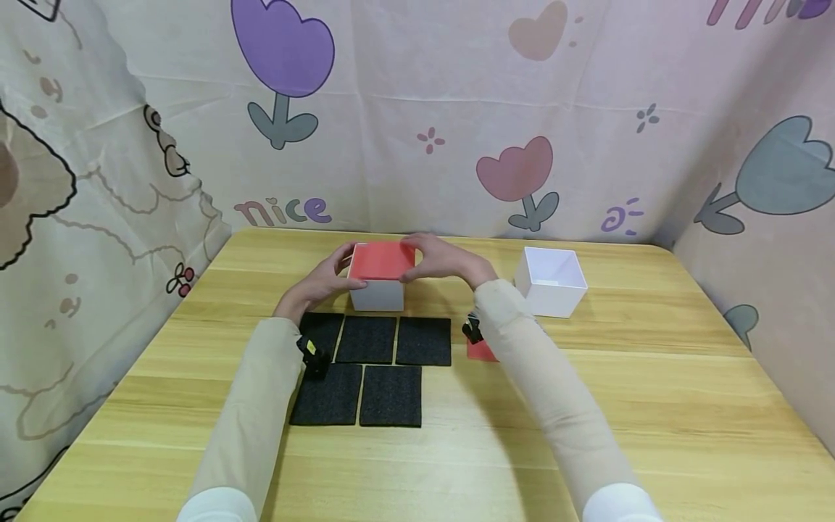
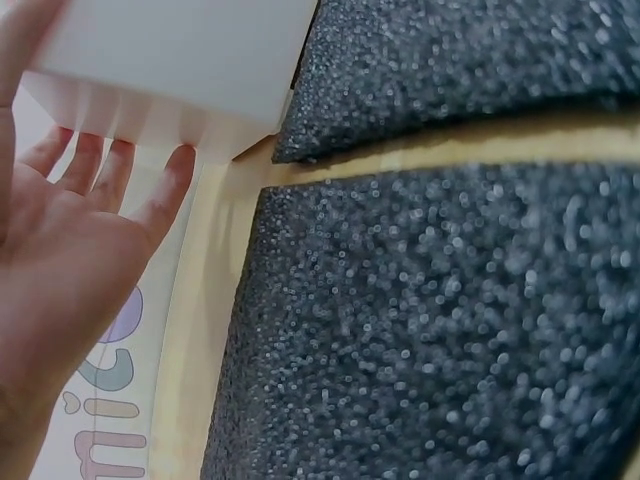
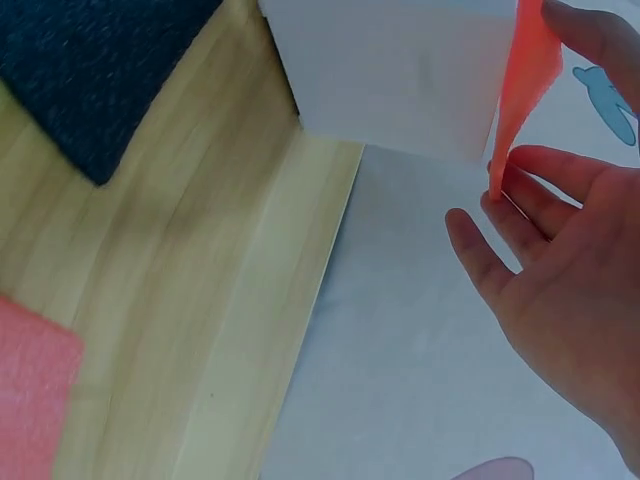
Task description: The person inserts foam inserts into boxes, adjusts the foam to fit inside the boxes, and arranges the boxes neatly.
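Red sheet across a white box, a hand at either side

Head view: The red sheet (image 1: 381, 259) lies over the top of the white box (image 1: 377, 297), hiding its inside. The left hand (image 1: 318, 281) holds the box's left side in a wide grasp, thumb in front; its other fingers are partly hidden. The right hand (image 1: 443, 259) pinches the sheet's right edge between thumb and fingers. Five dark, square pads (image 1: 367, 339) lie in two rows on the wood-grained table (image 1: 652, 406), two of them partly covered by the left wrist and its black device (image 1: 315, 359). The right sleeve (image 1: 541, 370) hides part of a second red piece (image 1: 481, 351). Right of it stands an open, smooth-walled white container (image 1: 551, 301). Behind hangs a creased, printed cloth (image 1: 391, 109).

Left wrist view: Fingertips touch the smooth box wall; the thumb is cut off at the frame's edge. The pads look coarse and speckled, thick at the edges.

Right wrist view: The sheet appears edge-on, thin and bent beside the box, between thumb and fingers. The thumb and the second red piece are cropped.
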Demonstrator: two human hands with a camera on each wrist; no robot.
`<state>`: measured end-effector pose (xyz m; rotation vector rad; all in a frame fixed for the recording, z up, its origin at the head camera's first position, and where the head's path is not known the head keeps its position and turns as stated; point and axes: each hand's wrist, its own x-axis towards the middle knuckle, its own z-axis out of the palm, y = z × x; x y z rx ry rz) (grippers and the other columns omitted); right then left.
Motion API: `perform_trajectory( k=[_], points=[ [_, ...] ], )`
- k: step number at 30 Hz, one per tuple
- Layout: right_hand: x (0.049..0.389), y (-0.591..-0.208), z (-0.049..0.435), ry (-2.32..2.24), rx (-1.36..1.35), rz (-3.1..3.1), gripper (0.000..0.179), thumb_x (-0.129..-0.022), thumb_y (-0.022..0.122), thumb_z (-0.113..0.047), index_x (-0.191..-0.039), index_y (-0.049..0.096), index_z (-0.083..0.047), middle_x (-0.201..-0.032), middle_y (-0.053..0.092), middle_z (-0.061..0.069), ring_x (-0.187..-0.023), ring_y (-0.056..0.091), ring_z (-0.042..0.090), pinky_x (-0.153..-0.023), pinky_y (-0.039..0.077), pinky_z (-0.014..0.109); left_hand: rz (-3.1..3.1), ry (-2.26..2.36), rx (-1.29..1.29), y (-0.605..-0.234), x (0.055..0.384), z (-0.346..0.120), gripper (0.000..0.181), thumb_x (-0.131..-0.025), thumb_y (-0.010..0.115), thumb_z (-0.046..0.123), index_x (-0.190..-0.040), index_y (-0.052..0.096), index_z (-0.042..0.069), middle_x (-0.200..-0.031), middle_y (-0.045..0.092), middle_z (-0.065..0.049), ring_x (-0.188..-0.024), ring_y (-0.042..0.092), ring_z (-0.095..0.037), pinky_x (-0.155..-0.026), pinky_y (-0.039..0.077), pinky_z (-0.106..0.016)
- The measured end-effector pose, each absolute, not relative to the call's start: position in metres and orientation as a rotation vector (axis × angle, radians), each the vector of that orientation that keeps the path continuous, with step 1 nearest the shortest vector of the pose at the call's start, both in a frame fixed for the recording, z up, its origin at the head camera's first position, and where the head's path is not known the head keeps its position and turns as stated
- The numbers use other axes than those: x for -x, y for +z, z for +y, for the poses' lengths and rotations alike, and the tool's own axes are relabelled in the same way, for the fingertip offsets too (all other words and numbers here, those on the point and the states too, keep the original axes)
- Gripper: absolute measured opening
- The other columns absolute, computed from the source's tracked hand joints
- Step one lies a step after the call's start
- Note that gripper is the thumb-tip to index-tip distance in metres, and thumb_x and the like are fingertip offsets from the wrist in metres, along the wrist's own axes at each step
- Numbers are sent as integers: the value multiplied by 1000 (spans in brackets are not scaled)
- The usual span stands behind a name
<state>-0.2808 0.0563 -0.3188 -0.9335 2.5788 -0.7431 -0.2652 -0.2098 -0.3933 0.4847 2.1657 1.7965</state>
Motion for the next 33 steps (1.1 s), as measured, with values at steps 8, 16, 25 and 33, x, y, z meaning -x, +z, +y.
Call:
perform_trajectory(
  k=[8,16,25,33],
  points=[
    [283,-317,45,-742,914,2557,75,-84,71,-32,-147,39,-7,-151,35,9,-135,33,24,-108,32,40,2172,1783,-461,-393,265,-210,89,-86,68,3,-156,12,12,-160,10,-9,-145,7,-29,-111,24,-53],
    [287,-320,39,-726,919,2536,75,-84,71,-33,-147,40,-8,-151,36,7,-133,35,21,-108,32,38,2182,1761,-477,-391,266,-209,91,-86,68,2,-155,10,9,-159,12,-9,-145,9,-29,-110,26,-53],
    [287,-320,39,-676,948,2524,77,-88,70,-32,-151,33,-8,-155,30,6,-140,29,21,-111,27,36,2215,1709,-484,-391,267,-210,94,-86,71,5,-156,8,11,-160,10,-9,-145,8,-31,-111,24,-53],
    [286,-325,39,-648,957,2508,72,-95,61,-35,-153,26,-10,-159,20,5,-144,18,21,-115,19,36,2210,1713,-495,-393,267,-212,94,-86,70,7,-156,8,12,-160,10,-8,-145,9,-29,-110,25,-54]
  ],
)
